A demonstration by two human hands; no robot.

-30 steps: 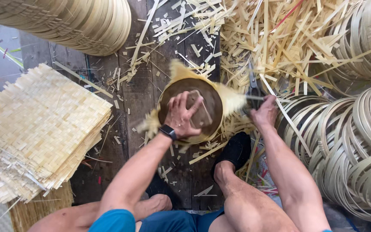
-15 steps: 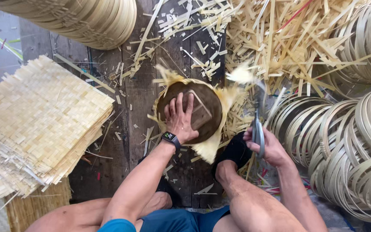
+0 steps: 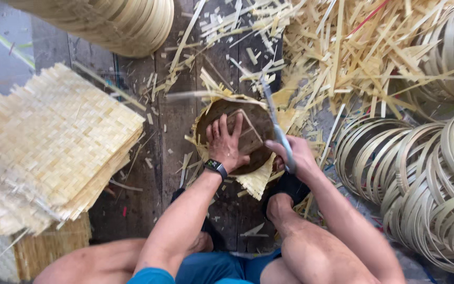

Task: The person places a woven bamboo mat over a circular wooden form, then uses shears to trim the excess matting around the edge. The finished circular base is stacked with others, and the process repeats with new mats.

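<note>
My left hand [image 3: 227, 141], with a black watch on the wrist, presses flat on a round dark wooden mould [image 3: 253, 123] that lies on a woven bamboo sheet [image 3: 258, 181]. Pale frayed edges of the sheet stick out all around the mould. My right hand [image 3: 296, 155] grips the handle of a long knife [image 3: 272, 115]. Its blade runs along the mould's right edge and points away from me.
A stack of square woven bamboo mats [image 3: 53, 142] lies to the left on the plank floor [image 3: 174, 131]. Bundles of bamboo hoops [image 3: 426, 184] fill the right side, another stack [image 3: 127, 23] the top left. Loose bamboo strips [image 3: 353, 52] litter the back right. My bent knees frame the bottom.
My right hand swung from the mould's right side down and back in, bringing the knife blade up along the right edge. The left hand stayed pressed on the mould, which turned a little.
</note>
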